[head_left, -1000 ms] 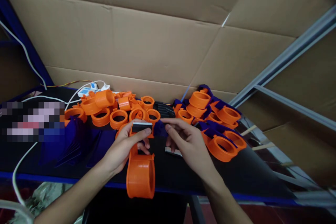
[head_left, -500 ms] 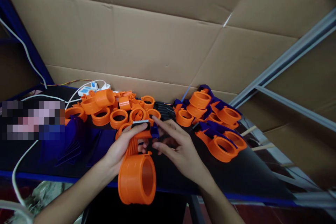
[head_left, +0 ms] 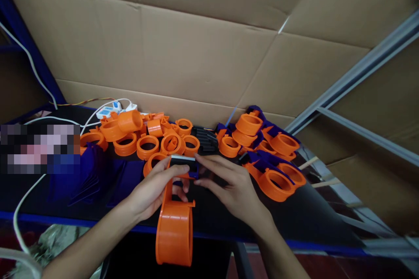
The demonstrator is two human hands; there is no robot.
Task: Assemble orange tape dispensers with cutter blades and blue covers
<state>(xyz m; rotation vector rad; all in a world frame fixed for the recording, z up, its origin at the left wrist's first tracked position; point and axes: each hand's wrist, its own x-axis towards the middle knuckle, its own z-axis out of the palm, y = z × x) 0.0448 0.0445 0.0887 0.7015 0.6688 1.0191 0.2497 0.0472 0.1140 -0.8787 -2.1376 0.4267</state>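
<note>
My left hand (head_left: 153, 189) grips an orange plastic tape-dispenser body (head_left: 174, 231) by its neck, thumb pressed on the black toothed blade piece (head_left: 182, 161) at its top. The round drum end hangs toward me over the bench edge. My right hand (head_left: 229, 183) is closed in a pinch at the right end of that blade piece, where a small purple part (head_left: 194, 171) sits. Both hands work over the black bench top (head_left: 294, 222).
Loose orange rings (head_left: 148, 147) lie piled behind my hands. Orange-and-purple assembled dispensers (head_left: 275, 174) are heaped at right, flat purple parts (head_left: 94, 178) at left. A white power strip (head_left: 113, 109) and cables lie at back left. Cardboard (head_left: 183, 48) walls the back.
The dispenser has turned in my left hand, so its drum now shows edge-on rather than its open mouth. My right fingers have shifted onto the blade end.
</note>
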